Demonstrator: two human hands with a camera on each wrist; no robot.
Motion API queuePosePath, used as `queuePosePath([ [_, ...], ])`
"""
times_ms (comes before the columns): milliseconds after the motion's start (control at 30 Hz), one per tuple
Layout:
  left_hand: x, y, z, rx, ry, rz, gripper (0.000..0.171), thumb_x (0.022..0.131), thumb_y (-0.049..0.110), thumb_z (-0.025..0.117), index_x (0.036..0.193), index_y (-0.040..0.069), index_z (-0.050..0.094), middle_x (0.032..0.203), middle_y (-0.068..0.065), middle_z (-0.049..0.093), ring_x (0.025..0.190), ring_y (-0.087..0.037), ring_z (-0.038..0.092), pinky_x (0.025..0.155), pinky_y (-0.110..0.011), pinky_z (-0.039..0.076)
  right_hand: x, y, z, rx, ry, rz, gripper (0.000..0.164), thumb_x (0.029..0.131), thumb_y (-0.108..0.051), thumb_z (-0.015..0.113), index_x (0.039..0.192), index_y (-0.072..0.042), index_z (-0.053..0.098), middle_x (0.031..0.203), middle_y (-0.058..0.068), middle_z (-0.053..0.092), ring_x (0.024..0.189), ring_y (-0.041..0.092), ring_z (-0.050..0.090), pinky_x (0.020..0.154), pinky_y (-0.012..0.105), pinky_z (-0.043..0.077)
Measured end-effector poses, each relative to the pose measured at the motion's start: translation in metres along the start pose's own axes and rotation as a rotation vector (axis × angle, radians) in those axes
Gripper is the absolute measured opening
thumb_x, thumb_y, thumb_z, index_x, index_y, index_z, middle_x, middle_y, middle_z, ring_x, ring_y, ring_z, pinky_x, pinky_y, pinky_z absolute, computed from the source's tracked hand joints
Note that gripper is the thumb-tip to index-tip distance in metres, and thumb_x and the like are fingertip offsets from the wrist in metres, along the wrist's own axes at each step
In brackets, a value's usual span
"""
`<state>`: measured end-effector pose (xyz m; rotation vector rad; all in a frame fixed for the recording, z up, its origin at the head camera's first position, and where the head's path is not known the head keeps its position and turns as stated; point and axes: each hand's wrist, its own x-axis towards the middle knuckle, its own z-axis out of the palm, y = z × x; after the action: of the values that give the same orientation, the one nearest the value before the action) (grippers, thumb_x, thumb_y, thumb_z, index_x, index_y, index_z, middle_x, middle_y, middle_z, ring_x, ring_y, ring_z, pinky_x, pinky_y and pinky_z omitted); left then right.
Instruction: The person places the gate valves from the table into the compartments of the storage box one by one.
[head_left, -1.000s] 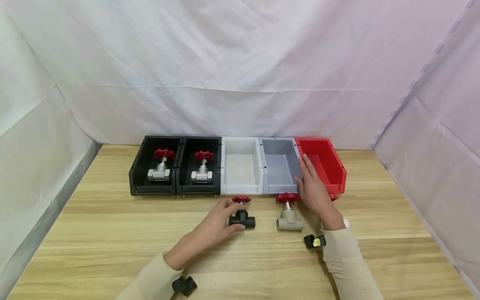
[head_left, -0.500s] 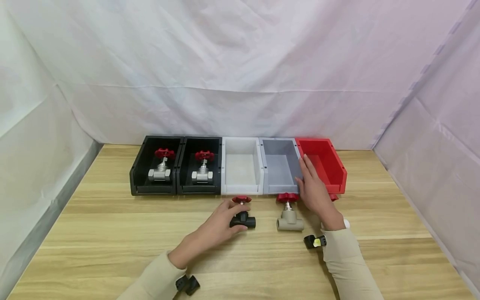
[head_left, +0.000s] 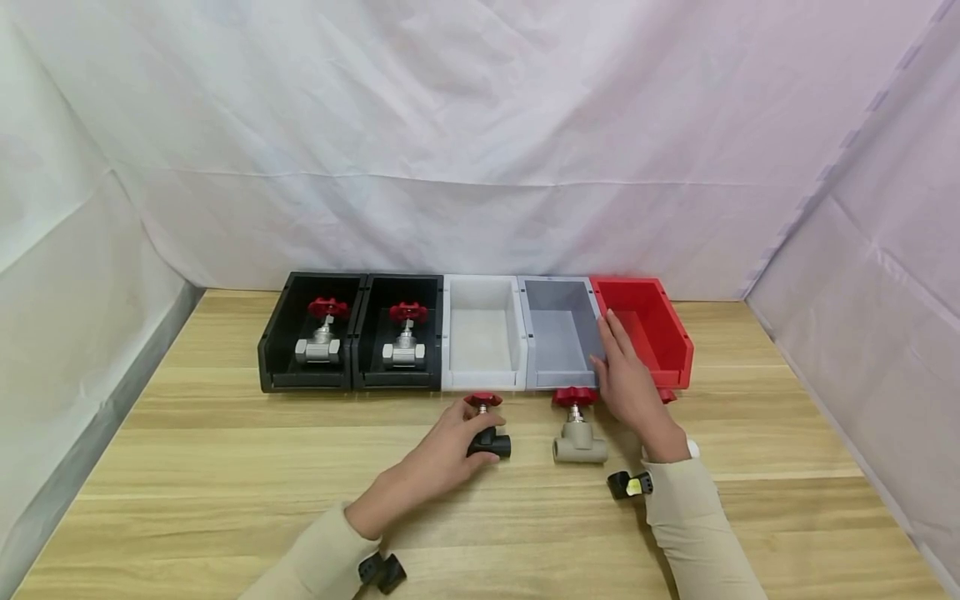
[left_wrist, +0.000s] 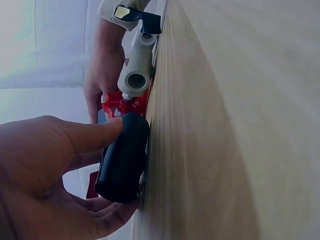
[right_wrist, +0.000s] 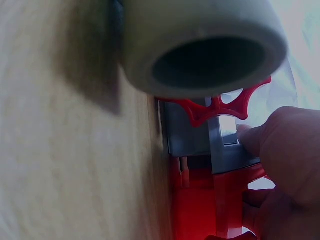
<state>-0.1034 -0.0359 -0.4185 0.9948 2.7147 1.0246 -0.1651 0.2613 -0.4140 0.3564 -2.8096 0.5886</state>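
My left hand (head_left: 438,450) holds a black plastic gate valve (head_left: 497,447) with a red handwheel, on the table before the white bin (head_left: 482,379). In the left wrist view its thumb lies along the black tube (left_wrist: 122,160), fingers curled round the other side. My right hand (head_left: 632,385) rests with straight fingers on the adjoining walls of the grey bin (head_left: 558,379) and red bin (head_left: 671,371); the right wrist view has its thumb at the grey rim (right_wrist: 231,132). Left of that hand stands a beige valve (head_left: 580,442), handwheel toward the bins.
Two black bins (head_left: 307,380) at the left end of the row each hold a metal valve (head_left: 318,346) with a red handwheel. Another red handwheel (head_left: 667,395) shows partly behind my right wrist. White cloth (head_left: 480,167) hangs behind the bins.
My left hand has shifted slightly right and closed in round the black valve, covering more of it. The right hand, bins and beige valve have stayed put.
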Motion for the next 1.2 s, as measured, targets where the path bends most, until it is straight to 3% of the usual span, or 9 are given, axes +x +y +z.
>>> queuePosePath([
  [333,0.0003,0.0015,0.0047,-0.008,-0.007,-0.057,0.031,0.087,0.020,0.072,0.117,0.013,0.065,0.099,-0.008,0.045,0.090,-0.020,0.044,0.082,-0.038,0.044,-0.0004,0.0001,0.0004,-0.006,0.004,-0.004,0.076,0.088,-0.005,0.066,0.150,0.002,0.023,0.155,0.019,0.017,0.128,0.043,0.037,0.080,0.051,0.051],
  [1200,0.0034,-0.0002,0.0052,-0.002,-0.008,-0.044,0.028,0.081,0.019,0.077,0.107,0.014,0.070,0.095,-0.006,0.046,0.086,-0.018,0.044,0.077,-0.034,0.044,0.0004,0.0005,0.0010,-0.009,-0.004,0.005,0.078,0.087,-0.005,0.068,0.150,0.001,0.022,0.155,0.019,0.016,0.127,0.043,0.038,0.078,0.050,0.052],
])
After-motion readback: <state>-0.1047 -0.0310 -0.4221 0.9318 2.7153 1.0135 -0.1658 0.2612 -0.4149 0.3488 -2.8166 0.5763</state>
